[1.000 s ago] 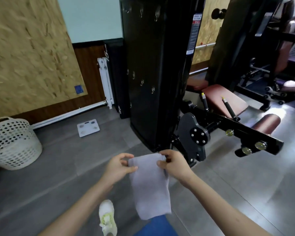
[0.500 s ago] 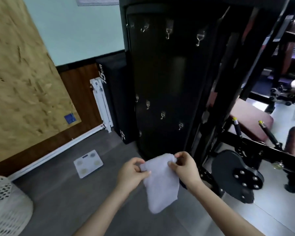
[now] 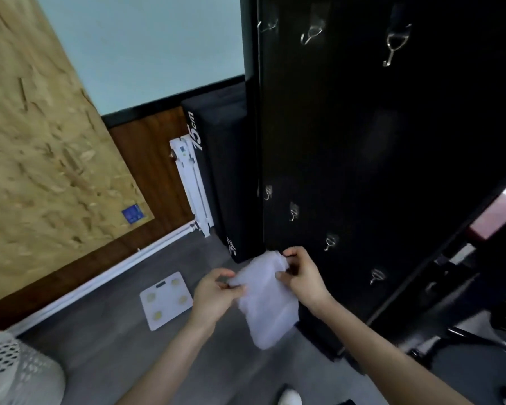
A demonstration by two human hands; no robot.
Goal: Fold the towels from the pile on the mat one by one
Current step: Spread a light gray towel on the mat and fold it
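Pale towel (image 3: 268,302) hanging in mid-air between both hands, above grey floor (image 3: 114,346), just in front of black panel (image 3: 362,141) carrying metal hooks. Left hand (image 3: 214,293) pinching towel's upper left edge, thumb against curled fingers. Right hand (image 3: 303,276) gripping upper right corner, fingers curling round bunched cloth. Towel's lower part dangling free, slightly blurred. White scale (image 3: 166,300) lying on floor left of left hand. White perforated basket (image 3: 15,372) sitting at lower left. Black pad (image 3: 222,171) marked "15cm" standing beside panel. White shoe (image 3: 289,397) tip showing at bottom edge.
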